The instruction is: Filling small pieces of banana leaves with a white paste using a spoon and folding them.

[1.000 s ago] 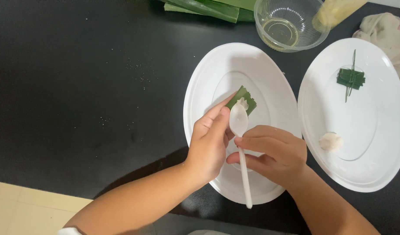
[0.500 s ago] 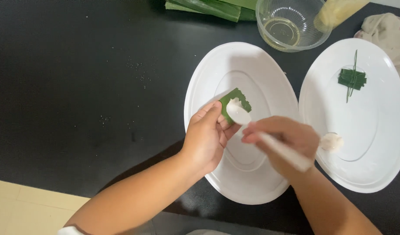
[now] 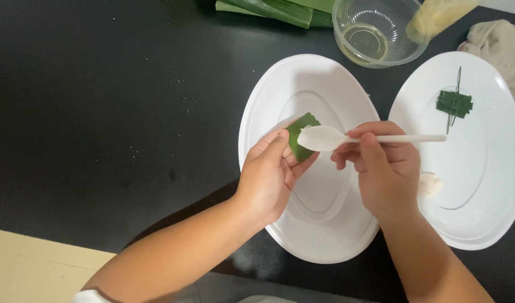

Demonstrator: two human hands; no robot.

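Head view, only one there is: the left hand [image 3: 269,177] is pinched on a small green leaf piece [image 3: 300,136], thumb and fingers shut on its lower edge, holding it just above the nearer white oval plate [image 3: 257,112]. The right hand [image 3: 384,168] has its grip clamped round the handle of a white plastic spoon [image 3: 325,137], handle running out to the right, bowl lying across the leaf w/ what looks like a pale smear in it — too small to be sure.

Next to it, a second white plate [image 3: 493,207] carries a folded green leaf parcel [image 3: 454,104] tied w/ a thin strip, plus a small white lump [image 3: 430,184] just beside the right hand. A clear bowl [image 3: 375,33] w/ a little yellowish liquid stands at the far edge of the black bench [image 3: 100,112], long green leaves [image 3: 280,8] behind it, a crumpled cloth [image 3: 501,42] at far right.

Risk, as I judge it: the leaf is held by one edge only, so spoon pressure could fold or tear it, or push it out of the pinch. The spoon is tilted sideways — whatever's in it may slide onto the plate, not the leaf.
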